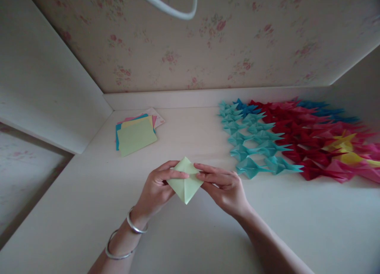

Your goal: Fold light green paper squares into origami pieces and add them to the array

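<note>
A pale green sheet of origami paper [186,191], folded into a small diamond with a crease down its middle, is held up between both hands. My left hand [159,187] grips its left corner, with a finger lying across the front face. At the right corner, my right hand [222,187] pinches the paper between thumb and fingers. The thumbs are partly hidden behind the paper. Two silver bangles [137,226] circle my left wrist and forearm.
A stack of coloured paper sheets [138,135], pale green on top, lies at the back left of the white table [184,242]. Rows of folded paper cranes [251,167] in turquoise, red, pink, blue and yellow cover the back right. A white cable [178,13] hangs before the flowered wall.
</note>
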Available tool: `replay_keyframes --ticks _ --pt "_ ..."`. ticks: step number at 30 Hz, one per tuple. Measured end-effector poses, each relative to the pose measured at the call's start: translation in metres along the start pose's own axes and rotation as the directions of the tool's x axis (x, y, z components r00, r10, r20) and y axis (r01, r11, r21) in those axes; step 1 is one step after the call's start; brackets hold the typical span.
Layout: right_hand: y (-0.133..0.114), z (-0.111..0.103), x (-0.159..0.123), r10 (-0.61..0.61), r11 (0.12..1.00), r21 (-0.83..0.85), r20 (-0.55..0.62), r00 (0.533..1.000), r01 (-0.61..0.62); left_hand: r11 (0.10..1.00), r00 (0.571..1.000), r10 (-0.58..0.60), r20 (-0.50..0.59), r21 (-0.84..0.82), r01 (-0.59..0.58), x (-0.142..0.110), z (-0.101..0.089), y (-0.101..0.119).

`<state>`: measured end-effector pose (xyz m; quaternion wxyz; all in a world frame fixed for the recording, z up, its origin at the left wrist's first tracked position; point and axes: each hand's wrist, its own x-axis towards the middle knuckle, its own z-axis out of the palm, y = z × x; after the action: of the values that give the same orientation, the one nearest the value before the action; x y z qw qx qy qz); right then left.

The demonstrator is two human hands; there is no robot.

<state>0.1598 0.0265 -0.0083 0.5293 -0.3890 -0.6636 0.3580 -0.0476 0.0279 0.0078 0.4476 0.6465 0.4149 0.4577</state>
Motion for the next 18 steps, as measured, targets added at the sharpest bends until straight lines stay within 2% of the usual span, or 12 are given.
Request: replay_keyframes --ticks 4,7,12,18 --pt "0.0 -0.001 0.0 0.058 0.993 0.095 0.062 0.996 -0.064 0.998 0.998 -0.053 0.014 -0.031 0.054 0.001 -0.001 0.0" --pt "0.0 -0.001 0.001 0.032 0.992 0.115 0.116 0.993 -0.045 0.996 0.996 -0.081 0.048 -0.04 0.083 0.001 0.0 0.001" --pt "-0.001 -0.003 0.004 0.015 0.994 0.109 0.096 0.995 -0.025 0.997 0.991 -0.074 0.11 0.01 0.074 0.0 0.002 0.004" --pt "0.005 -0.002 0.002 0.11 0.983 0.138 0.096 0.989 -0.123 0.996 0.989 -0.064 0.134 0.067 0.056 0.0 0.003 0.01"
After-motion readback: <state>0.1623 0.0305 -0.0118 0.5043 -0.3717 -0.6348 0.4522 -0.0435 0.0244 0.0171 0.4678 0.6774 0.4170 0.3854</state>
